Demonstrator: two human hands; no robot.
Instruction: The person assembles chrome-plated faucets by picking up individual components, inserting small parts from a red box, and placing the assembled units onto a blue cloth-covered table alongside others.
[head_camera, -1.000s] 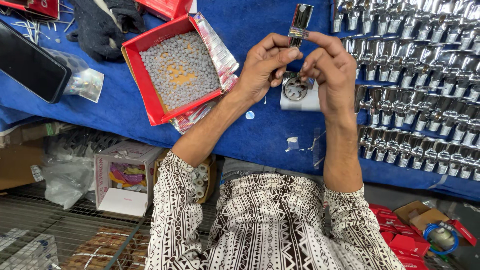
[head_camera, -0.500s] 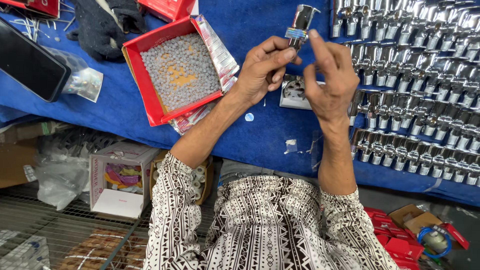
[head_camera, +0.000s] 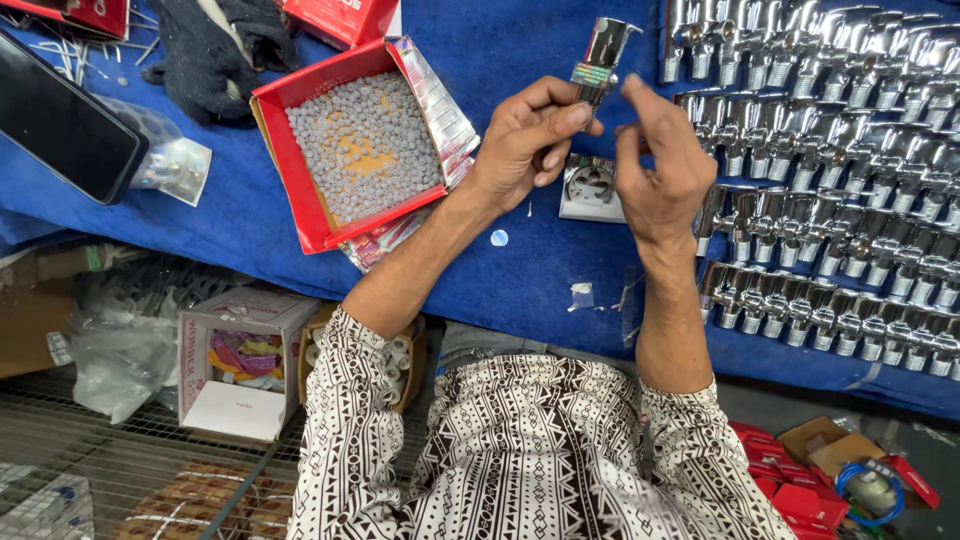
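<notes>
Workbench seen from above: at nine o'clock a dark phone (head_camera: 60, 125) lies on the blue cloth (head_camera: 250, 215); beside it, a red box (head_camera: 300, 215) of small grey pellets. At centre, the left hand (head_camera: 520, 145) pinches a chrome valve (head_camera: 605, 55) upright by its banded neck, while the right hand (head_camera: 655, 165) is raised at three o'clock of it, fingertips curled, grasping nothing discernible. Rows of finished chrome valves (head_camera: 840, 180) fill the right. Steadying the neck while working close at the band likely suits this fitting best.
</notes>
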